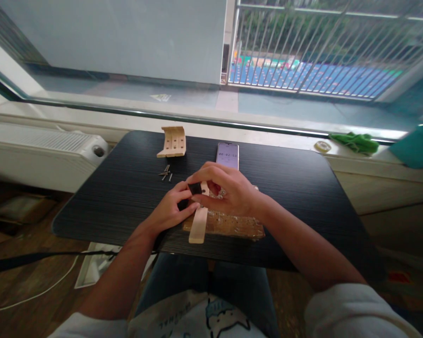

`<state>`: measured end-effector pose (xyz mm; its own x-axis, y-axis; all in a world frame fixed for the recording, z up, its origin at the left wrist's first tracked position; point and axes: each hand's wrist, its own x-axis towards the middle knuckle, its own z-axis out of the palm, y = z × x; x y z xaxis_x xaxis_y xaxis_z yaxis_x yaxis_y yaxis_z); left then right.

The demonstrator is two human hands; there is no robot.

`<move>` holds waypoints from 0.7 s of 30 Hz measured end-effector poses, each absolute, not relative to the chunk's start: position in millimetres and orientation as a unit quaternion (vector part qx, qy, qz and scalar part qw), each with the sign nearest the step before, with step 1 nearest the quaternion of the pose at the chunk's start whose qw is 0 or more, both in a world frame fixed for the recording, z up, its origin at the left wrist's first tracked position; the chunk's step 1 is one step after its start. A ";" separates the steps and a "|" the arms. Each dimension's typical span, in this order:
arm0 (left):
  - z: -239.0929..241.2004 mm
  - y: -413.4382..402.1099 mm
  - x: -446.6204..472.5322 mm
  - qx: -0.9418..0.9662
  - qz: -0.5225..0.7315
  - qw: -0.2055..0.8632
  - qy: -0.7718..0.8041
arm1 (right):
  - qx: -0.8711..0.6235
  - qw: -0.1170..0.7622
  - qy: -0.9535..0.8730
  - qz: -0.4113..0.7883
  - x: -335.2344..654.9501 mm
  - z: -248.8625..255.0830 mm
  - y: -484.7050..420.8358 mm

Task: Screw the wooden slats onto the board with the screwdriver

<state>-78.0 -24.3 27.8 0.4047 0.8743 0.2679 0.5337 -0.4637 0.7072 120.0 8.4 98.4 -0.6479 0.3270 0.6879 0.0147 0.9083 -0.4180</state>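
A pale wooden strip point(198, 225) lies across a brown block wrapped in clear tape point(232, 224), its near end jutting past the block's front edge. My right hand point(234, 188) arches over the strip, thumb and fingertips closed on a small dark square piece point(194, 188). From the left, my left hand point(171, 205) grips the strip's side, its thumb and index finger close to the dark piece. A hole shows in the strip beside the dark piece. My fingers partly hide the strip's far part and the block.
Several screws point(166, 173) lie on the black table point(127, 188). Behind them stands a curved wooden piece with holes point(175, 142). A phone point(228, 155) with a running timer rests behind my right hand. A tape roll point(322, 146) and green cloth point(355, 142) sit on the sill.
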 end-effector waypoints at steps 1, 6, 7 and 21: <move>28.3 -24.6 -77.7 0.793 0.317 0.269 0.445 | -0.090 0.401 -0.891 0.194 120.3 98.3 8.9; 29.1 -25.6 -77.4 0.787 0.319 0.275 0.451 | -0.075 0.377 -0.891 0.243 120.1 97.2 10.5; 28.7 -25.6 -77.5 0.786 0.319 0.277 0.451 | -0.071 0.375 -0.887 0.260 119.8 97.2 10.4; 28.9 -25.8 -76.4 0.781 0.326 0.272 0.458 | -0.062 0.354 -0.843 0.400 119.2 101.0 2.6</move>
<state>-76.4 -25.8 28.9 0.3683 0.8924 0.2609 0.5374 -0.4333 0.7235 119.2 2.6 101.0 -0.7410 0.3891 0.5473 -0.1786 0.6715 -0.7192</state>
